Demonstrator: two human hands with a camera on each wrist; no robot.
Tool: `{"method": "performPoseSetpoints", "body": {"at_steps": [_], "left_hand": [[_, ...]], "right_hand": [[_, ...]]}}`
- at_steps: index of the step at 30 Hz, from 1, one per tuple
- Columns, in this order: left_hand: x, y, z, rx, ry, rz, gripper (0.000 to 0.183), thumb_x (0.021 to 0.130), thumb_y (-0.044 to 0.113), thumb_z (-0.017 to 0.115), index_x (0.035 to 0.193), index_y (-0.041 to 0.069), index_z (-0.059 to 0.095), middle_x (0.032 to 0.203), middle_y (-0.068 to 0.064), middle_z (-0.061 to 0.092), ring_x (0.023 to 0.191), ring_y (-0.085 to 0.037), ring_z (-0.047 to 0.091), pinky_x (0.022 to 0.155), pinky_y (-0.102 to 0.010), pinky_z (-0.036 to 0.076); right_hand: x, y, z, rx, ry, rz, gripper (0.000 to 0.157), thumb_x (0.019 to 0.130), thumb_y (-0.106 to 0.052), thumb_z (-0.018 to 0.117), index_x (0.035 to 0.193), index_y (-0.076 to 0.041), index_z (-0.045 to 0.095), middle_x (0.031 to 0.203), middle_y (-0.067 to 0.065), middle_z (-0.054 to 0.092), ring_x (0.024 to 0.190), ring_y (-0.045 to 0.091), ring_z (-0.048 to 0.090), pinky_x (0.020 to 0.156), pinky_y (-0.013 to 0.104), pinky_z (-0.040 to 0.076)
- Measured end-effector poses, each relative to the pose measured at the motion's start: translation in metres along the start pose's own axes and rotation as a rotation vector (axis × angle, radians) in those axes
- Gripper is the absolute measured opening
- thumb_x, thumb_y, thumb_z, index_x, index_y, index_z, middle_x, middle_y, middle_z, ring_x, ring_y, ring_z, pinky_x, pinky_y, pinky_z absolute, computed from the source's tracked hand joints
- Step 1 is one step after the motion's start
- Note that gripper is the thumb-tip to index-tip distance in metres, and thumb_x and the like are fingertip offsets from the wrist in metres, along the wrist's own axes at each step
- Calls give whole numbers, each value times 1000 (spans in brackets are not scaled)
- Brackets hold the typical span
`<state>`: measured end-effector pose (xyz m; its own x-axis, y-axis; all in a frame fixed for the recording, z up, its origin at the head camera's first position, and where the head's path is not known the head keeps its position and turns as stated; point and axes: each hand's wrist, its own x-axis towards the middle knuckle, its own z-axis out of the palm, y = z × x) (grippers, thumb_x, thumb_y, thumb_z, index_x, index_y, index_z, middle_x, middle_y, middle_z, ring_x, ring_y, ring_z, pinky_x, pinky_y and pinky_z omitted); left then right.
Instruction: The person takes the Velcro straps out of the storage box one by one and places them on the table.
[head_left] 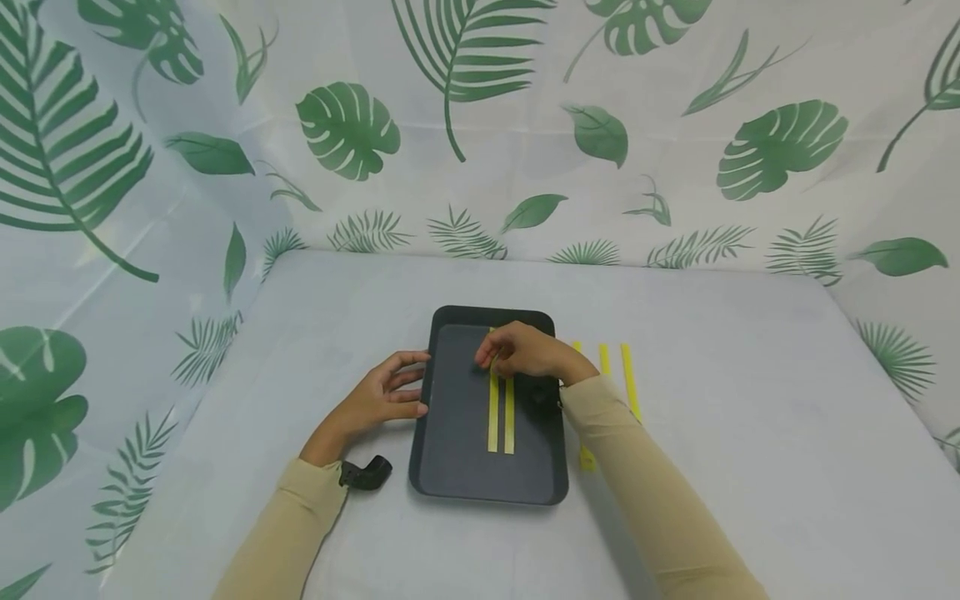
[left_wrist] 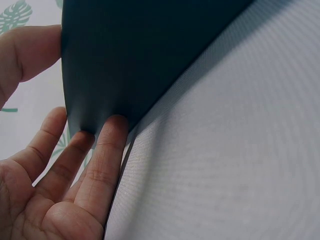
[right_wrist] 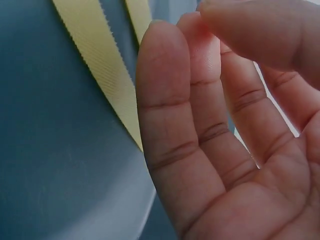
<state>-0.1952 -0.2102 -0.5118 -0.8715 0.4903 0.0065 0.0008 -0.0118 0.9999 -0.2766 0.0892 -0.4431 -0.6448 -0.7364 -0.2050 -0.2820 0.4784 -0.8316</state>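
Two yellow strips [head_left: 492, 421] lie side by side, lengthwise, in a dark rectangular tray [head_left: 457, 475]. The right wrist view shows a strip [right_wrist: 102, 55] with a woven-looking face and finely jagged edges. Over the strips' upper part is my right hand [head_left: 525, 350], fingers loosely bent and the thumb near the fingertips. I see nothing between them, and the hand hides part of the strips. My left hand [head_left: 378, 396] touches the tray's left side with spread fingertips; in the left wrist view its fingers [left_wrist: 107, 165] rest against the dark outer wall [left_wrist: 125, 60].
More yellow strips [head_left: 628, 375] lie on the white tabletop [head_left: 750, 400] right of the tray, partly covered by the right forearm. A yellow piece [head_left: 587, 458] shows beside the tray's lower right. A leaf-patterned cloth [head_left: 480, 192] hangs behind and at the sides.
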Motion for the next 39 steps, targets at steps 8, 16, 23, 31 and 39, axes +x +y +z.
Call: {"method": "performPoseSetpoints", "body": {"at_steps": [8, 16, 23, 31, 39], "left_hand": [[1, 1, 1, 3, 0, 7, 85, 93, 12, 86, 159, -10, 38, 170, -32, 31, 154, -53, 36, 111, -34, 54], [2, 2, 0, 11, 4, 12, 83, 92, 10, 86, 158, -10, 39, 171, -30, 31, 155, -52, 35, 114, -36, 52], [2, 1, 0, -4, 4, 7, 83, 92, 10, 86, 158, -10, 40, 171, -30, 32, 154, -52, 37, 113, -36, 53], [2, 0, -1, 12, 9, 8, 82, 91, 10, 85, 157, -10, 40, 171, -29, 31, 154, -51, 37, 114, -37, 53], [2, 1, -1, 14, 7, 13, 83, 91, 10, 85, 158, -10, 40, 171, -29, 31, 154, -51, 37, 114, -36, 52]], "right_hand": [[8, 4, 1, -50, 9, 63, 26, 94, 17, 60, 111, 5, 75, 111, 16, 74, 95, 26, 71, 82, 37, 62], [12, 6, 2, -154, 34, 61, 32, 88, 23, 61, 103, 1, 77, 104, 12, 76, 90, 23, 68, 80, 35, 60], [14, 6, 5, -224, 32, 34, 32, 86, 24, 63, 97, -2, 77, 98, 8, 76, 86, 20, 64, 77, 33, 57], [14, 7, 7, -233, 20, -7, 28, 88, 21, 64, 94, -3, 77, 97, 6, 76, 85, 19, 66, 76, 32, 56], [13, 4, 7, -211, 23, -9, 27, 88, 20, 64, 93, -4, 76, 86, 2, 68, 76, 14, 56, 71, 29, 50]]}}
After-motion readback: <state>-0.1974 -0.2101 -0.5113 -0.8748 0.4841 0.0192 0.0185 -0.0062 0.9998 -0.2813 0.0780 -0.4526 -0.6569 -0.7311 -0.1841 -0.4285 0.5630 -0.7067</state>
